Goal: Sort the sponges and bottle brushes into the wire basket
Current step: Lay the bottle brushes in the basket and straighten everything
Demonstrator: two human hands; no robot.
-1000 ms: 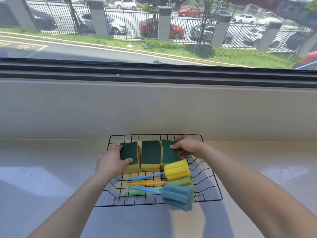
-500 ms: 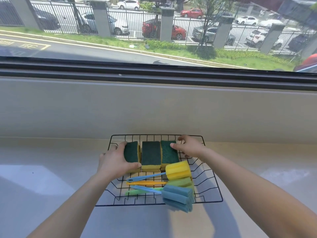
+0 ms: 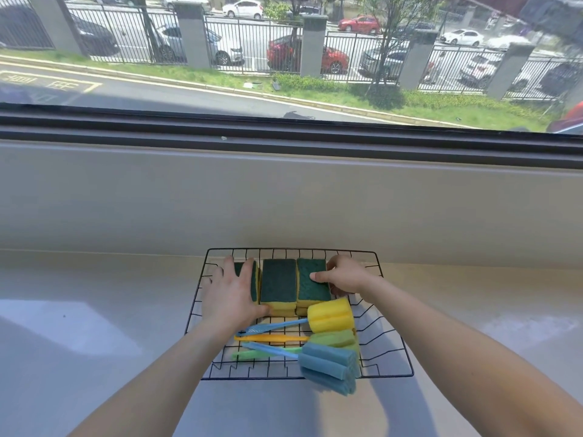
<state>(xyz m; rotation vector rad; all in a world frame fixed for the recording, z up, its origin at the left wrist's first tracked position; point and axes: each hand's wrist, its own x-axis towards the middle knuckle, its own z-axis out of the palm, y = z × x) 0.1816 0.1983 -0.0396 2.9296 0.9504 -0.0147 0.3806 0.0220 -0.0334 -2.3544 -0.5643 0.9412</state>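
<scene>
Change: our left hand (image 3: 232, 294) has slid from the side of the left sponge (image 3: 254, 280) up over its green top, and its thumb has left that top for the near end. Our right hand (image 3: 345, 279) has stayed on the right sponge (image 3: 310, 288). We see nothing else shifted.
Left hand: released and flat, with straight fingers pressing along the left sponge toward 12 o'clock and the thumb against its yellow near end.
Right hand: grasping the right sponge, thumb on the green top and fingers curled down its 3 o'clock side.
Sponges: three in a row, green face up, touching side by side across the 12 o'clock half of the wire basket (image 3: 252, 378). The middle sponge (image 3: 279, 280) lies between our two hands.
Brushes: all in the 6 o'clock half of the basket, with handles pointing to 9 o'clock and heads at the 3 o'clock end.
Brush order: the yellow-headed brush (image 3: 329, 315) is just beside the right sponge's near end. The green-headed brush (image 3: 334, 338) is at its 6 o'clock, then comes the blue-headed brush (image 3: 328, 357). A second blue head (image 3: 329, 382) sticks out over the near rim.
Basket: on the bench (image 3: 94, 326), close to the wall under the window (image 3: 284, 58) at 12 o'clock.
</scene>
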